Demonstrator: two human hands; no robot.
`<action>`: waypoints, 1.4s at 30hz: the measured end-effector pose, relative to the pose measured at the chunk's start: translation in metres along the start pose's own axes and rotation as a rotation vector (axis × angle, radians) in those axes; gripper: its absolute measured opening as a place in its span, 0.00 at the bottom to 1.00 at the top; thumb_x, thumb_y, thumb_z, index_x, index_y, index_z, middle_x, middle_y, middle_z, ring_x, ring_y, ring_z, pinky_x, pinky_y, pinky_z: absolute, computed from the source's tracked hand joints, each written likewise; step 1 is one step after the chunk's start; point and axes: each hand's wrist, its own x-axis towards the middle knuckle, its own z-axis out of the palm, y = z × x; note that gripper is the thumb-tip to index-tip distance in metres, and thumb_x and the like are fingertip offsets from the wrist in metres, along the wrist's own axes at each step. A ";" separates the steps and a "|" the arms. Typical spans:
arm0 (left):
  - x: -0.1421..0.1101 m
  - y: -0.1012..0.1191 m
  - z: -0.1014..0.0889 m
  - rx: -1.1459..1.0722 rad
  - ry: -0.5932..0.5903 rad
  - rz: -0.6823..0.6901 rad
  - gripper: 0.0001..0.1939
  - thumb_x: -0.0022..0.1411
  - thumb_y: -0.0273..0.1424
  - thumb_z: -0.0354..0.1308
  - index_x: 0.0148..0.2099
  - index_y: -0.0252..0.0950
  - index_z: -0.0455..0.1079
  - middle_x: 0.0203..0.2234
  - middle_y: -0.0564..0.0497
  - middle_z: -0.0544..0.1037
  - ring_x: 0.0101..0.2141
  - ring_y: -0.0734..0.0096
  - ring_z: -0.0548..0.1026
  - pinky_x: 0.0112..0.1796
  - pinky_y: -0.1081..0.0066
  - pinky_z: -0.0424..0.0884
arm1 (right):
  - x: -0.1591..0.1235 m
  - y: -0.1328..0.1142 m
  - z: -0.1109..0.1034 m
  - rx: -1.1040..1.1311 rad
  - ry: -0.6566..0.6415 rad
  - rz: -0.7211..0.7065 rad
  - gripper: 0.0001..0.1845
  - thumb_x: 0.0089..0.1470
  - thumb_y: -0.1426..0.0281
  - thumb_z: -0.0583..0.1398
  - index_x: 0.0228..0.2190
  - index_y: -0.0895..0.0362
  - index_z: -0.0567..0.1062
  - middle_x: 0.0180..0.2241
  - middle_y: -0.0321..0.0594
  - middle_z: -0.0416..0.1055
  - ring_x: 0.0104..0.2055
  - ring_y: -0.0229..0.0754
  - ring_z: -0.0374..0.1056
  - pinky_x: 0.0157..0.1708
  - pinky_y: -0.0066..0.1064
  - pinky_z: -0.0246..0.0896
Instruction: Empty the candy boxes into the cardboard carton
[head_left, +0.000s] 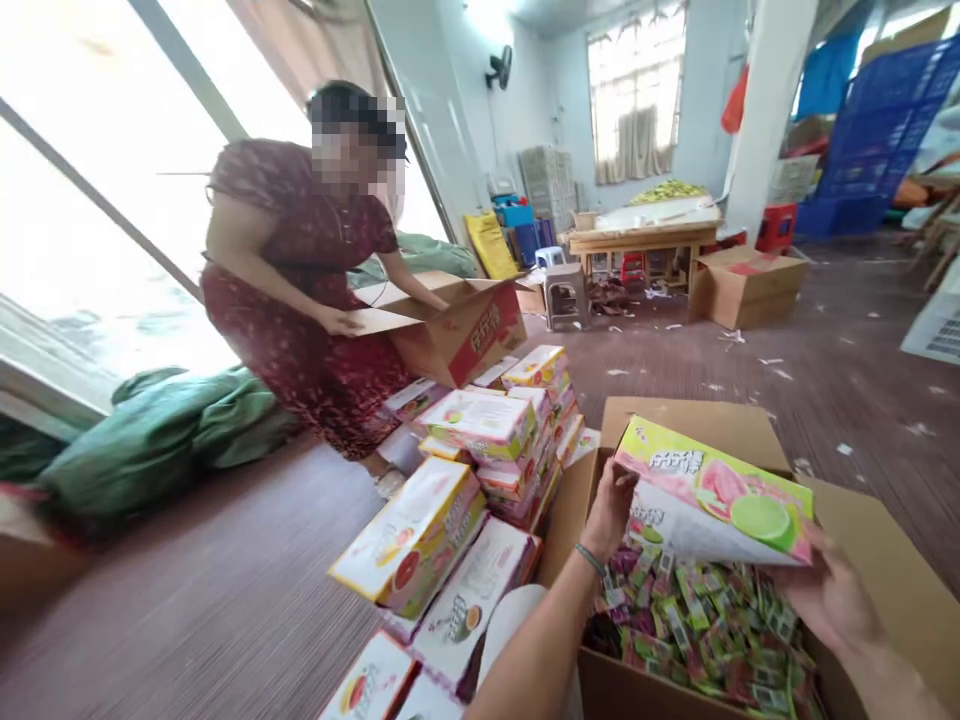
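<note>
A green, pink and white fruit-printed candy box (712,495) is held tilted between my two hands. My left hand (611,500) grips its left end, a band round the wrist. At the box's lower right corner is my right hand (836,595), with its fingers partly hidden behind the box. Directly beneath lies an open cardboard carton (626,690) filled with small wrapped sweets (697,630) in green, pink and purple. Left of the carton, stacks of similar printed boxes (480,425) stand on the floor.
Across the stacks, a co-worker (300,240) bends over another open carton (457,340). Green sacks (225,415) lie along the left wall. Farther back are a wooden table (645,235), a grey stool (566,295), a closed carton (746,285) and blue crates (877,140). Scraps litter the floor.
</note>
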 end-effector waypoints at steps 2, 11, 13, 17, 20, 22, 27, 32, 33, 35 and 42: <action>-0.001 0.008 -0.010 -0.032 -0.011 0.024 0.48 0.50 0.68 0.69 0.61 0.37 0.75 0.48 0.41 0.84 0.54 0.46 0.80 0.56 0.53 0.74 | 0.003 -0.004 -0.005 -0.043 -0.066 0.003 0.51 0.37 0.53 0.75 0.64 0.49 0.76 0.52 0.47 0.83 0.58 0.67 0.77 0.56 0.54 0.78; -0.004 0.016 -0.030 -0.038 -0.013 -0.059 0.44 0.49 0.64 0.73 0.53 0.32 0.81 0.54 0.34 0.83 0.63 0.38 0.74 0.65 0.48 0.67 | -0.026 -0.004 0.019 -0.176 -0.197 0.047 0.51 0.50 0.51 0.71 0.72 0.40 0.65 0.68 0.41 0.69 0.67 0.61 0.70 0.63 0.47 0.72; -0.004 0.015 -0.028 -0.037 -0.021 -0.080 0.44 0.52 0.63 0.71 0.57 0.33 0.80 0.54 0.36 0.83 0.62 0.40 0.75 0.65 0.49 0.68 | -0.029 -0.007 0.023 -0.160 -0.152 0.052 0.51 0.49 0.51 0.71 0.71 0.37 0.65 0.70 0.39 0.67 0.69 0.60 0.68 0.64 0.42 0.71; -0.003 0.009 -0.025 -0.034 0.005 -0.097 0.46 0.57 0.65 0.66 0.64 0.36 0.77 0.53 0.37 0.83 0.59 0.42 0.78 0.61 0.52 0.71 | -0.032 -0.010 0.024 -0.098 -0.088 0.065 0.54 0.46 0.51 0.73 0.72 0.34 0.64 0.69 0.37 0.69 0.72 0.58 0.62 0.66 0.40 0.67; -0.001 0.004 -0.028 0.026 -0.002 -0.153 0.48 0.56 0.68 0.64 0.64 0.35 0.77 0.52 0.37 0.83 0.56 0.43 0.79 0.56 0.53 0.73 | -0.026 -0.006 0.015 -0.070 -0.064 0.068 0.52 0.47 0.51 0.73 0.70 0.32 0.65 0.68 0.35 0.70 0.69 0.59 0.67 0.65 0.42 0.70; 0.000 0.000 -0.031 0.083 -0.005 -0.204 0.48 0.55 0.69 0.64 0.63 0.35 0.78 0.51 0.37 0.84 0.54 0.43 0.80 0.53 0.55 0.74 | -0.015 -0.003 0.003 -0.073 -0.062 0.074 0.52 0.46 0.51 0.73 0.71 0.36 0.66 0.66 0.37 0.73 0.65 0.61 0.72 0.64 0.46 0.72; 0.005 -0.005 -0.036 0.147 0.038 -0.138 0.44 0.59 0.66 0.64 0.63 0.38 0.77 0.49 0.40 0.85 0.50 0.49 0.81 0.47 0.62 0.75 | 0.012 0.006 -0.021 -0.079 -0.078 0.049 0.49 0.43 0.49 0.74 0.65 0.49 0.75 0.54 0.45 0.82 0.57 0.64 0.78 0.61 0.50 0.76; 0.005 -0.005 -0.030 0.110 -0.034 -0.118 0.46 0.58 0.66 0.65 0.64 0.36 0.76 0.52 0.40 0.83 0.51 0.49 0.80 0.51 0.59 0.74 | 0.008 0.005 -0.004 0.051 0.059 0.087 0.40 0.44 0.48 0.73 0.56 0.51 0.81 0.47 0.47 0.85 0.54 0.65 0.79 0.56 0.56 0.77; 0.004 -0.005 -0.027 0.091 -0.060 -0.124 0.46 0.58 0.66 0.65 0.64 0.35 0.76 0.52 0.39 0.83 0.52 0.48 0.80 0.53 0.58 0.74 | 0.006 0.003 0.001 0.072 0.079 0.121 0.38 0.44 0.49 0.72 0.55 0.50 0.81 0.46 0.46 0.85 0.53 0.66 0.80 0.54 0.58 0.77; 0.003 -0.004 -0.023 0.053 -0.090 -0.104 0.46 0.57 0.65 0.67 0.64 0.35 0.76 0.52 0.38 0.83 0.54 0.47 0.80 0.55 0.57 0.73 | 0.003 -0.001 0.010 0.101 0.096 0.204 0.34 0.48 0.48 0.70 0.54 0.49 0.81 0.46 0.46 0.85 0.51 0.66 0.80 0.51 0.62 0.77; 0.000 0.000 -0.019 0.053 -0.031 -0.065 0.37 0.43 0.43 0.81 0.55 0.36 0.80 0.41 0.44 0.84 0.44 0.57 0.81 0.50 0.64 0.73 | -0.003 -0.006 0.014 0.044 0.215 0.402 0.40 0.43 0.42 0.72 0.58 0.37 0.81 0.68 0.46 0.69 0.71 0.71 0.61 0.49 0.62 0.76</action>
